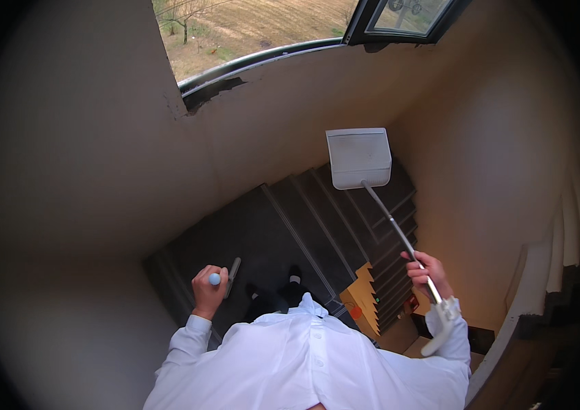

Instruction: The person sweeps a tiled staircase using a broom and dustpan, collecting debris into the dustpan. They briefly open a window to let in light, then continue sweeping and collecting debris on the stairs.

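My left hand (210, 291) is closed around an upright pole, seen almost end-on with its light blue cap (214, 279) on top. Beyond the fist shows a narrow grey head (233, 277), probably a broom's; the rest of that tool is hidden. With my right hand (429, 272) I grip the metal handle (401, 237) of a long-handled dustpan. Its white pan (360, 156) is held out ahead, over the stairs and against the wall in view. The pale hooked end of the handle (441, 330) lies over my right forearm.
Dark steps (328, 205) descend to the right from the dark landing (228, 233) under my feet. A window (264, 31) with one sash swung out is ahead. A yellowish stepped-edge panel (361, 300) borders the stairs. A curved pale ledge (513, 312) lies at right.
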The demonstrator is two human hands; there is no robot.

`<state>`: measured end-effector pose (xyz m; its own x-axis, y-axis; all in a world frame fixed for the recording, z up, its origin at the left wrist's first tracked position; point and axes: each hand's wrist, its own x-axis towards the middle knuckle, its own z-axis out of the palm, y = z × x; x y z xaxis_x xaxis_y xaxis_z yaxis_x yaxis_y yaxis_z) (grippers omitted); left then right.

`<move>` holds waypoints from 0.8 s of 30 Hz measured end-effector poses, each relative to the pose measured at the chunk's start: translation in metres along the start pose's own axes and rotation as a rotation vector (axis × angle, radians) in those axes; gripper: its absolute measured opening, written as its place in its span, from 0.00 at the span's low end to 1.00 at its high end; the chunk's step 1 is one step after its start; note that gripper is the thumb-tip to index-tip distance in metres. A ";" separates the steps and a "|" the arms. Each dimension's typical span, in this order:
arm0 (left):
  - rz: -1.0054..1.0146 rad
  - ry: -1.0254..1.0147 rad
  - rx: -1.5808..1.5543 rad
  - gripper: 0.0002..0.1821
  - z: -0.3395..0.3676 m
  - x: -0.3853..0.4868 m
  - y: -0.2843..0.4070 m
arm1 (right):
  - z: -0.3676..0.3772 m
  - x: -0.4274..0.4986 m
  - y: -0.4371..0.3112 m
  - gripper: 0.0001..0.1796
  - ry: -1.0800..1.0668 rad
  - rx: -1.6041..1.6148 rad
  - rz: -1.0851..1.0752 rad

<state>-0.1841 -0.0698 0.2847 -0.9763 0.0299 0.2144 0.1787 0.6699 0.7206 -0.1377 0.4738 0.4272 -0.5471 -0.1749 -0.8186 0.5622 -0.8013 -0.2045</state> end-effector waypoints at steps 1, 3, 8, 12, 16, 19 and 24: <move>0.020 -0.004 0.016 0.12 0.003 0.010 -0.005 | 0.011 -0.033 -0.001 0.18 -0.054 0.025 -0.007; 0.055 -0.010 0.035 0.13 0.006 0.028 -0.025 | 0.047 -0.090 0.012 0.22 -0.065 -0.069 -0.066; 0.111 0.003 0.057 0.13 0.013 0.050 -0.050 | 0.131 -0.175 0.051 0.25 -0.065 -0.366 -0.307; 0.120 0.048 0.039 0.13 0.006 0.054 -0.059 | 0.180 -0.186 0.067 0.25 -0.136 -0.396 -0.412; 0.099 0.102 -0.030 0.11 -0.006 0.052 -0.057 | 0.227 -0.158 0.031 0.25 -0.359 -0.411 -0.431; 0.070 0.159 -0.119 0.10 -0.011 0.049 -0.055 | 0.279 -0.102 -0.014 0.21 -0.395 -0.635 -0.513; 0.020 0.201 -0.178 0.07 -0.004 0.042 -0.045 | 0.363 0.053 -0.070 0.05 -0.342 -1.125 -1.054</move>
<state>-0.2328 -0.1015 0.2641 -0.9318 -0.1177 0.3432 0.2337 0.5289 0.8159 -0.4312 0.3130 0.5930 -0.9949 -0.0762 0.0658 -0.0766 0.1484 -0.9860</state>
